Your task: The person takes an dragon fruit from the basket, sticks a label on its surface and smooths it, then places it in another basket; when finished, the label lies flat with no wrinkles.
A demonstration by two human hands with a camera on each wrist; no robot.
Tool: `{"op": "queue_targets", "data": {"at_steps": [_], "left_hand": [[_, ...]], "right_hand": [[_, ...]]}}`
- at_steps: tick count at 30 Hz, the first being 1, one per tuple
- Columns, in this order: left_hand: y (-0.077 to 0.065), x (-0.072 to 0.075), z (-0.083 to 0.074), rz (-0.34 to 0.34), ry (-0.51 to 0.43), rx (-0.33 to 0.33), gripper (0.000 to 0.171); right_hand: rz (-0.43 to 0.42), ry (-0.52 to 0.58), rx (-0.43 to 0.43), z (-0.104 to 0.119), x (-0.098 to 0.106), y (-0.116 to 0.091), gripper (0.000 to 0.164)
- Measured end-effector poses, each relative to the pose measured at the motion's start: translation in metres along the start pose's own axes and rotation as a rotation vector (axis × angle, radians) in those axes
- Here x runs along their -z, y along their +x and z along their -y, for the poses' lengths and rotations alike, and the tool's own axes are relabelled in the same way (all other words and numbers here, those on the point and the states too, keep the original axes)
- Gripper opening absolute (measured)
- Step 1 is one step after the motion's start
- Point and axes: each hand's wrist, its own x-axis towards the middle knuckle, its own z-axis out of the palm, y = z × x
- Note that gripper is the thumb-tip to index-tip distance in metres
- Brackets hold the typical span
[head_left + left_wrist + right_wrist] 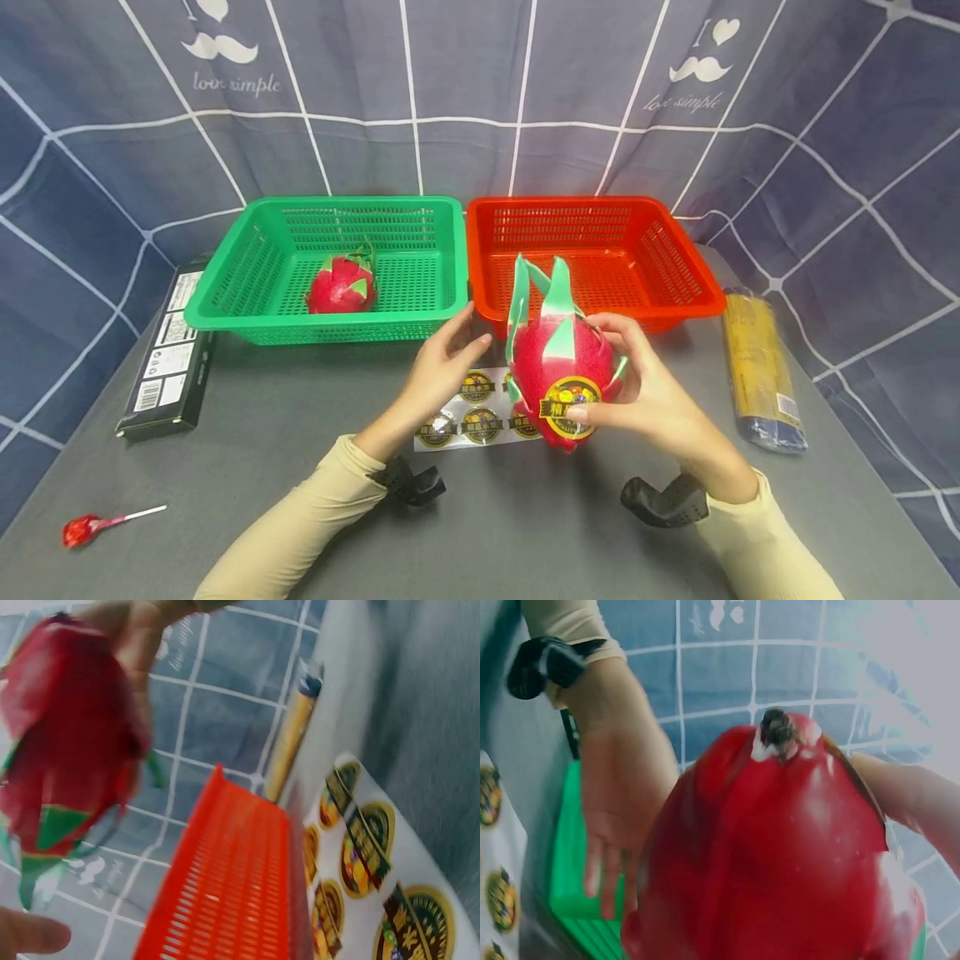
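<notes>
My right hand (637, 383) grips a red dragon fruit (573, 350) with green leaf tips pointing up, raised above the table. A round black and gold sticker (572, 392) is on its front, with the thumb on the sticker's edge. To the left of the fruit, my left hand (442, 367) has its fingers extended and holds nothing. A sheet of matching stickers (480, 425) lies flat under and between the hands. The right wrist view shows the fruit's stem end (780, 735) close up, with the left palm (622, 780) behind it.
A green basket (330, 327) with another dragon fruit (343, 286) stands back left, beside a red basket (675, 310). At left are a black box (168, 358) and a lollipop (82, 529). A yellow package (759, 367) lies right. A checked curtain (465, 75) hangs behind.
</notes>
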Motion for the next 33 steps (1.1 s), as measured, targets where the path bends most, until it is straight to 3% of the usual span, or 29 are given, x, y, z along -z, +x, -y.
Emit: {"op": "queue_targets", "data": {"at_steps": [5, 9, 14, 20, 27, 33], "left_hand": [[0.019, -0.011, 0.007, 0.064, 0.194, 0.03, 0.069], [0.03, -0.019, 0.013, 0.062, 0.256, 0.04, 0.076], [0.04, -0.029, 0.019, 0.003, 0.195, 0.047, 0.075], [0.048, -0.034, 0.023, -0.081, 0.182, 0.028, 0.066], [0.05, -0.035, 0.023, -0.082, 0.14, 0.045, 0.066], [0.05, -0.035, 0.022, -0.09, 0.134, 0.066, 0.066]], "right_hand": [[-0.07, -0.014, -0.044, 0.002, 0.009, 0.021, 0.07], [-0.078, 0.014, -0.067, -0.001, 0.015, 0.047, 0.069], [-0.061, 0.102, -0.1, -0.005, 0.025, 0.081, 0.065], [0.033, 0.272, -0.123, -0.003, 0.037, 0.106, 0.06], [0.002, 0.309, -0.086, 0.01, 0.043, 0.133, 0.057], [-0.043, 0.277, -0.141, 0.006, 0.05, 0.167, 0.059]]}}
